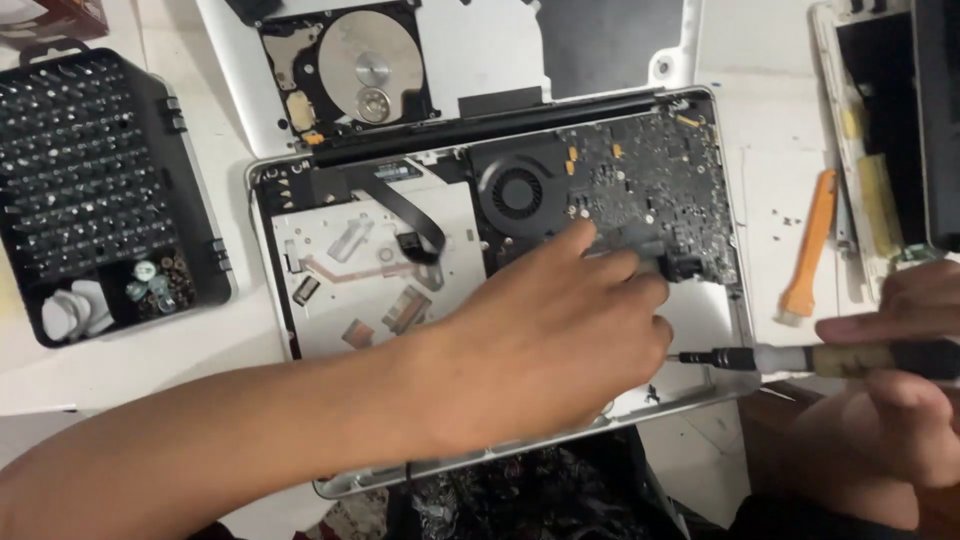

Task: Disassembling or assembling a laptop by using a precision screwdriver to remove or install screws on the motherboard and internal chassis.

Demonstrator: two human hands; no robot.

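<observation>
An opened laptop base (300, 330) lies bottom-up on the white table, showing its black fan (517, 190) and dark circuit board (650, 185). My left hand (540, 335) reaches across it from the left, fingers curled over the board's lower right area. What is under the fingers is hidden. My right hand (890, 390) comes in from the right and grips a screwdriver (800, 358) with a black and tan handle. Its tip points left and meets the fingertips of my left hand.
A black tray of screwdriver bits (90, 180) sits at the left, with loose screws in one compartment. A bare hard drive (355, 70) lies on a removed cover at the top. An orange pry tool (812, 245) and another opened device (880, 130) lie at the right.
</observation>
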